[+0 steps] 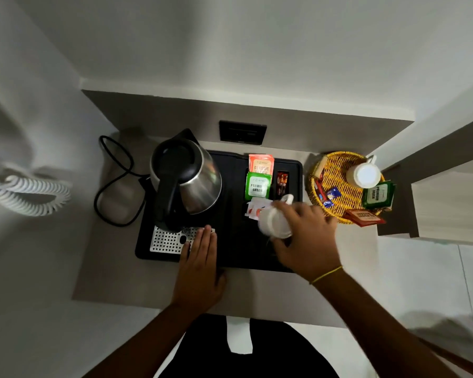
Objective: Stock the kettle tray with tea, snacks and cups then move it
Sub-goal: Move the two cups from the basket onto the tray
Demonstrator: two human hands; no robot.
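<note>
A black kettle tray (235, 252) lies on the grey counter. A steel kettle (187, 177) stands on its left half, above a perforated metal drip plate (165, 240). Orange tea packets (261, 163), green tea packets (257, 186) and dark sachets (282, 181) fill slots on the right half, with white sachets (253, 208) below them. My right hand (309, 238) grips a white cup (275, 221), blurred, over the tray's right side. My left hand (200, 266) rests flat, fingers together, on the tray's front edge beside the drip plate.
A yellow wicker basket (339, 181) stands right of the tray, holding a second white cup (364, 174), a green tea packet (377, 196), a red packet (365, 217) and small snacks (329, 196). The kettle cord (112, 184) loops at left. A wall socket (242, 132) sits behind.
</note>
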